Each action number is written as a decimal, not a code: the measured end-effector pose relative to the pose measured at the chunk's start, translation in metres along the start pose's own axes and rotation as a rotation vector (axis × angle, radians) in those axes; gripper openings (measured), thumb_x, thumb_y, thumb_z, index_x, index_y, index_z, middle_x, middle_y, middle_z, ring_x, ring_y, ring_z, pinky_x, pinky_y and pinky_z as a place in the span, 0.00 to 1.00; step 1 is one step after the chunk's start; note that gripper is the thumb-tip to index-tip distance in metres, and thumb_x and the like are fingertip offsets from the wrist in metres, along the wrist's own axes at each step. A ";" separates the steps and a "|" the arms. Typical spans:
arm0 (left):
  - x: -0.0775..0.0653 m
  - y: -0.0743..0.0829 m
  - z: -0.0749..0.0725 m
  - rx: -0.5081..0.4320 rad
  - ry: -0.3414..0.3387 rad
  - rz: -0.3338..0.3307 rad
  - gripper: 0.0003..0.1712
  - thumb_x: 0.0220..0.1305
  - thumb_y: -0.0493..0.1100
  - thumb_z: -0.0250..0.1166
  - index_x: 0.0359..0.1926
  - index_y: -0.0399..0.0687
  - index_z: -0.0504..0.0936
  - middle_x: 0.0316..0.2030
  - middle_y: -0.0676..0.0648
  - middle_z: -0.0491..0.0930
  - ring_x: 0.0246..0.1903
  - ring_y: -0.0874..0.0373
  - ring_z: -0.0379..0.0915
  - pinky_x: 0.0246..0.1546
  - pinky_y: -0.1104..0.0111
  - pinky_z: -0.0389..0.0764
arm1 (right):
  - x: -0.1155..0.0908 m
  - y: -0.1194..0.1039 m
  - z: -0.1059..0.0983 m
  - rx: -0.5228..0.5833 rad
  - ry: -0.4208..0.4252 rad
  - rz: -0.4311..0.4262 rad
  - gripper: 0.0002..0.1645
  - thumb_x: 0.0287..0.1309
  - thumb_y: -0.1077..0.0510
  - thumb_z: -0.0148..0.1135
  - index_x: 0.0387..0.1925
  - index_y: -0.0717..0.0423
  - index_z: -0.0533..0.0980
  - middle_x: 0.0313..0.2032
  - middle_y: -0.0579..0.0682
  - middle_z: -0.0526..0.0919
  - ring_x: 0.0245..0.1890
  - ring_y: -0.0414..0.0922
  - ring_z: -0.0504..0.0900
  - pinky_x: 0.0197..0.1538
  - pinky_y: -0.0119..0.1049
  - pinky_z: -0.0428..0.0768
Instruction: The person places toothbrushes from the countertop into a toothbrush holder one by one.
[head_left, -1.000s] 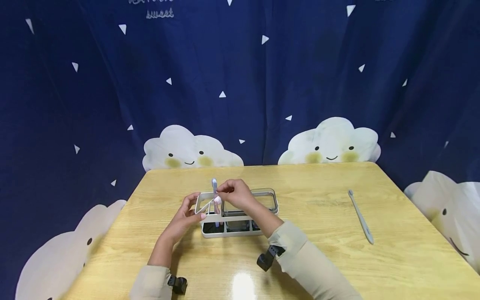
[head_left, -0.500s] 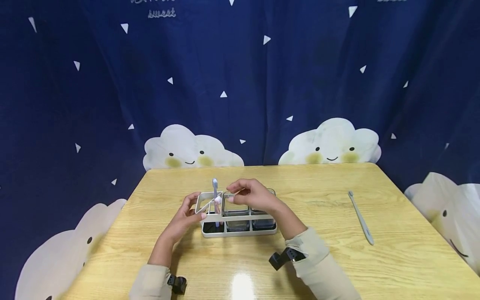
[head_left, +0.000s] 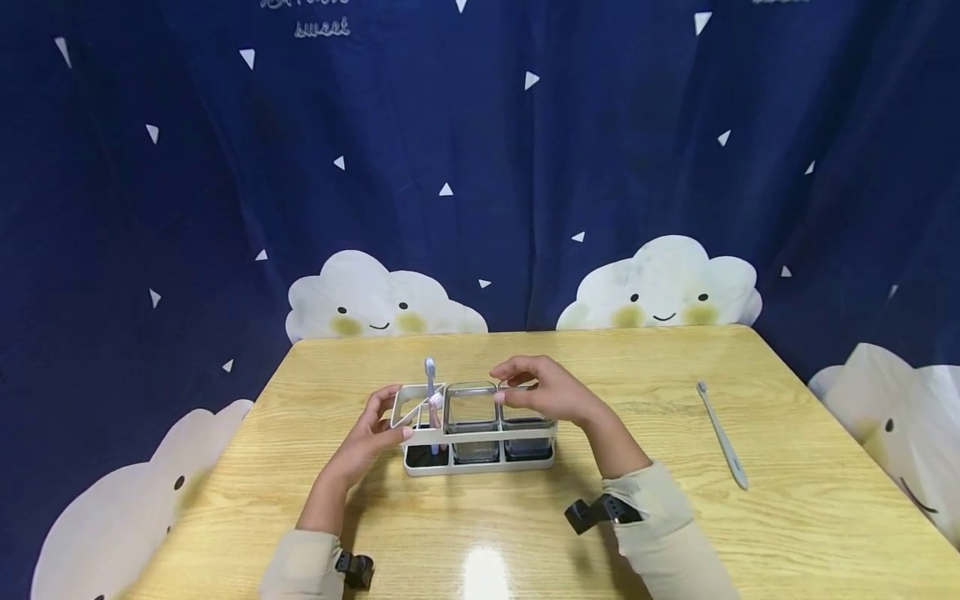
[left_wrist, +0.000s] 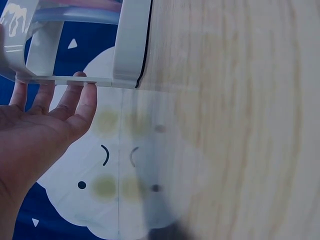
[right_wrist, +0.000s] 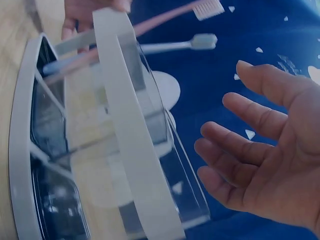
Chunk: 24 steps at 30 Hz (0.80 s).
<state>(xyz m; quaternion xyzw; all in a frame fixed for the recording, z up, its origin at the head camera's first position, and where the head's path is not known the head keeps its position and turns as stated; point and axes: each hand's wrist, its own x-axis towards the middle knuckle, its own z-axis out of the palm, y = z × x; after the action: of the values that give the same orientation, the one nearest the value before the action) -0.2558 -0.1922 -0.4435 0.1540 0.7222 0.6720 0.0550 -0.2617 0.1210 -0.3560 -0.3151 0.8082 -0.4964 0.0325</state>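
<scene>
My left hand [head_left: 367,437] grips the left end of a white toothbrush holder [head_left: 472,436], thumb on its front rail and fingers round the side. In the left wrist view its fingertips [left_wrist: 88,90] lie along the holder's end. A blue toothbrush [head_left: 430,368] and a pink toothbrush [right_wrist: 172,16] stand in the left section, heads above the rail. Two clear cups fill the other sections: a middle cup [head_left: 472,407] and a right cup [head_left: 528,450]. Over the right cup hovers my right hand [head_left: 551,392], fingers loosely bent and holding nothing; the right wrist view shows it apart from the holder.
A grey-blue toothbrush [head_left: 722,435] lies at the right on the wooden table [head_left: 637,367]. Behind the table hangs a dark blue curtain [head_left: 480,142] with white clouds and triangles.
My right hand has let go of the pink toothbrush's head and moved right, across the middle cup to above the right cup. The left hand keeps its grip on the holder.
</scene>
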 end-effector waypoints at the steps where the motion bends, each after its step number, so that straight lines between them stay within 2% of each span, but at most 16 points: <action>1: 0.000 0.000 0.000 0.001 0.002 -0.002 0.39 0.56 0.33 0.63 0.66 0.49 0.56 0.60 0.33 0.56 0.44 0.48 0.63 0.41 0.65 0.70 | -0.002 0.001 -0.003 -0.007 0.006 0.004 0.18 0.56 0.60 0.64 0.48 0.64 0.77 0.46 0.55 0.79 0.43 0.51 0.76 0.45 0.44 0.75; 8: -0.001 0.001 -0.002 0.025 0.018 -0.008 0.39 0.57 0.34 0.63 0.67 0.49 0.55 0.59 0.38 0.59 0.44 0.48 0.64 0.43 0.65 0.71 | -0.015 0.004 -0.020 -0.027 0.039 0.053 0.19 0.56 0.58 0.64 0.48 0.62 0.77 0.47 0.54 0.78 0.45 0.51 0.75 0.44 0.43 0.75; 14: 0.001 0.002 0.000 0.020 -0.005 -0.002 0.40 0.57 0.34 0.63 0.67 0.47 0.54 0.60 0.36 0.58 0.44 0.48 0.64 0.42 0.65 0.72 | -0.026 0.010 -0.034 -0.030 0.085 0.085 0.20 0.55 0.57 0.65 0.49 0.60 0.76 0.48 0.55 0.78 0.46 0.52 0.75 0.44 0.42 0.75; 24: 0.000 0.001 -0.001 0.011 0.004 -0.008 0.39 0.56 0.32 0.63 0.66 0.48 0.56 0.59 0.37 0.60 0.46 0.48 0.66 0.43 0.64 0.72 | -0.045 0.022 -0.050 0.006 0.171 0.142 0.22 0.54 0.58 0.66 0.50 0.62 0.76 0.48 0.57 0.77 0.45 0.52 0.75 0.43 0.41 0.76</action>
<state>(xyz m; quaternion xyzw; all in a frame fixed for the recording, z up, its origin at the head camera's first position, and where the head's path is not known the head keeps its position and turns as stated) -0.2564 -0.1928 -0.4426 0.1501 0.7265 0.6683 0.0557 -0.2544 0.1916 -0.3604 -0.2136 0.8270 -0.5201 -0.0005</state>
